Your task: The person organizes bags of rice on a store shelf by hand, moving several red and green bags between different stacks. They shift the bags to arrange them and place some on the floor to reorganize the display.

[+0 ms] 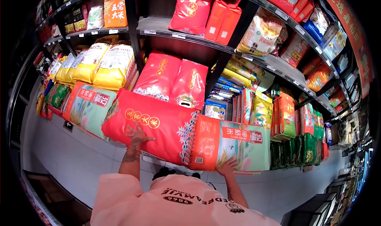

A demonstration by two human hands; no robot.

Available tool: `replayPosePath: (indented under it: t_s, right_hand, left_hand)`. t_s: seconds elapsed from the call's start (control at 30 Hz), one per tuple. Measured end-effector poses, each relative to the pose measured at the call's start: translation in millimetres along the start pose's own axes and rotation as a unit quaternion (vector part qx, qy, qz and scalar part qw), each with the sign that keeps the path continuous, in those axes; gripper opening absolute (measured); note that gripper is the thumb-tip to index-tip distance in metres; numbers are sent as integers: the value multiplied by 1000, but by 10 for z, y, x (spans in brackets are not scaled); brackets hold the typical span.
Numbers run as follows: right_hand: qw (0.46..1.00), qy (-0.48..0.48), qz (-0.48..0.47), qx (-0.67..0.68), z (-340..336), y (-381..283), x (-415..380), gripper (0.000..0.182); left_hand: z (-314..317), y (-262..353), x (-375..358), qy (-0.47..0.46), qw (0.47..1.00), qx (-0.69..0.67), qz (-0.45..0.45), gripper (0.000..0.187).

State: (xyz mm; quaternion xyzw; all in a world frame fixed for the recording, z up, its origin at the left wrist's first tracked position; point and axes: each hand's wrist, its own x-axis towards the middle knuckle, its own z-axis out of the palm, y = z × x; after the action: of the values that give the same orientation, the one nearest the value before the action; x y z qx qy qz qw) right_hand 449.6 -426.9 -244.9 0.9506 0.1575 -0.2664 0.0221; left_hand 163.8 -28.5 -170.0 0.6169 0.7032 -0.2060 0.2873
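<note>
A large red rice bag with yellow circled characters lies on its side in front of me, on the low row of stock. My left hand rests on its front face with fingers spread. To the right, an orange and pale green rice bag lies against the red one's end. My right hand touches its lower front edge, fingers stretched out over the surface. Neither hand is wrapped around a bag. A similar orange and green bag lies at the red bag's left end.
Two upright red bags stand on the shelf behind. Yellow and white sacks fill the shelf to the left. Dark green packs stand low on the right. A shelf edge runs above, and grey floor tiles lie below.
</note>
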Motion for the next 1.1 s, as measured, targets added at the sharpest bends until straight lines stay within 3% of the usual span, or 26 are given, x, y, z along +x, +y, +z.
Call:
replayPosePath:
  t_s: [0.47,1.1]
  right_hand:
    - [1000,-3,-10,14,-14,17,85,134]
    - [1000,-4,-24,-8,-9,11,14,133]
  left_hand:
    - [75,43,121,8,998,56,31,156]
    - [66,-76,112,-5,999,30,35,155]
